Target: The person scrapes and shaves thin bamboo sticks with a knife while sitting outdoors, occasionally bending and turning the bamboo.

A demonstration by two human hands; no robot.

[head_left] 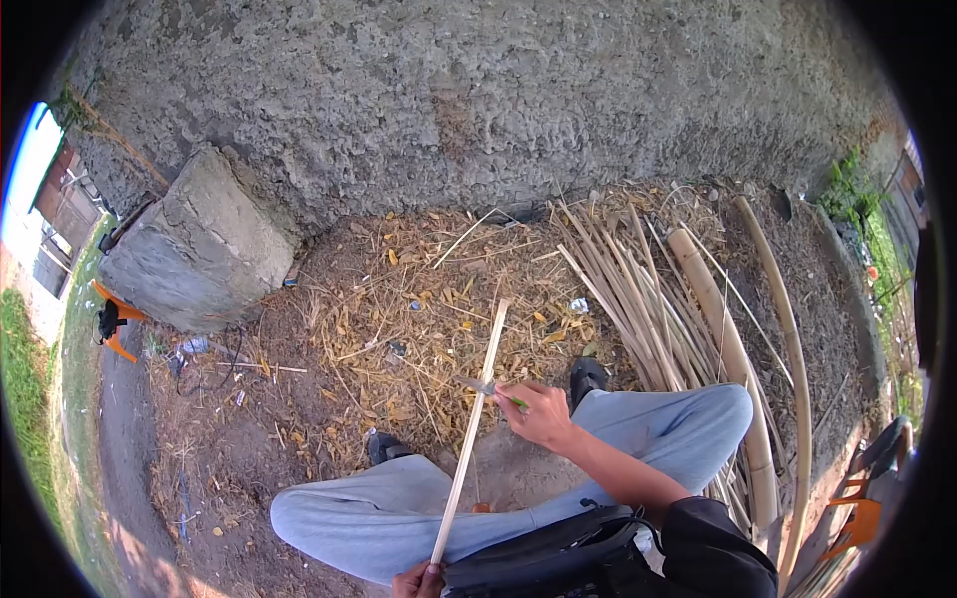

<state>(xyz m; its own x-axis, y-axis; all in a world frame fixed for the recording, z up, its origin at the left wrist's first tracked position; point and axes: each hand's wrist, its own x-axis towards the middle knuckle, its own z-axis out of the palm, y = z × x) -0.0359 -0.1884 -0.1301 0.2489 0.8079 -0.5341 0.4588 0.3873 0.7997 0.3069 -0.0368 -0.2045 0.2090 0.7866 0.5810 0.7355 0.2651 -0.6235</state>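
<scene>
A long pale bamboo strip [471,439] slants across my lap, its far end over the littered ground. At the bottom edge, my left hand [417,581] is closed around the strip's near end. My right hand [538,411] is wrapped round a knife [476,384] with a green part showing at the handle. The blade crosses the strip above its middle and appears to touch it.
A bundle of split strips [638,299] and thick bamboo poles [733,349] lie to the right. A rough wall [558,100] rises ahead. At the left stands a concrete block [204,239]; dry leaves [429,329] cover the ground.
</scene>
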